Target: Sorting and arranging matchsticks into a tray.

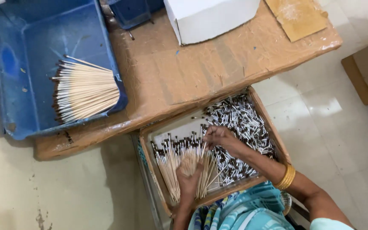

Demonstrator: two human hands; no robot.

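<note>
So the left hand [189,175] has its grip closed round a bundle of sticks [189,163] in the cardboard tray [155,172], long axis running toward the body. The right hand [219,137], fingers loosely curled on loose sticks [239,123], sits just beyond the bundle, nearer them.

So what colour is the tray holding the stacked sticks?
Blue tray, clearest in the head view.

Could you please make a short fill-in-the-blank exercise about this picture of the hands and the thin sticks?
1. The left hand grips a bundle of thin sticks over the ____ box.
2. The right hand wears gold bangles on its ____.
3. The blue tray on the table holds a ____ of sticks.

Missing words: cardboard; wrist; pile
</note>
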